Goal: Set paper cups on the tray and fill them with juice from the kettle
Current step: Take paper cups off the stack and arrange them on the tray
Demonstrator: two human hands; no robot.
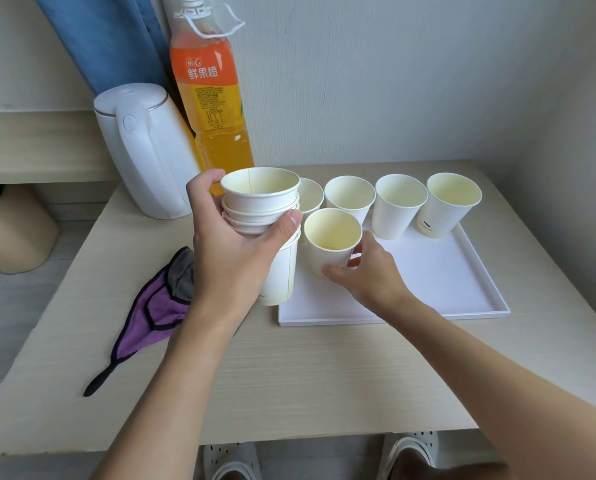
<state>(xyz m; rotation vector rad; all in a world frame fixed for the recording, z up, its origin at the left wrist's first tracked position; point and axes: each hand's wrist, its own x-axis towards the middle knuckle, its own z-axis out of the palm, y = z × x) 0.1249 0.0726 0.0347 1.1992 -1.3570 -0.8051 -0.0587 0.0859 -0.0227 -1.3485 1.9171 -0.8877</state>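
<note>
Left hand (230, 251) curls round a cup stack (260, 202). Beside it, right hand (369, 271) pinches one cup (331, 244) low, perhaps touching the tray (428, 289). Four cups (398, 206) stand beyond that grip; kettle (144, 150) beyond the stack.

Tray's (445, 289) far edge was blocked by a row of cups (398, 209); L end was crowded by a held cup stack (260, 209) & single cup (331, 244). Near-R tray area was found bare. Back-L was walled by kettle (144, 150) & juice bottle (213, 109).

Purple cloth (158, 306) lies on the table (307, 375), perhaps a bin (15, 233) beside.
</note>
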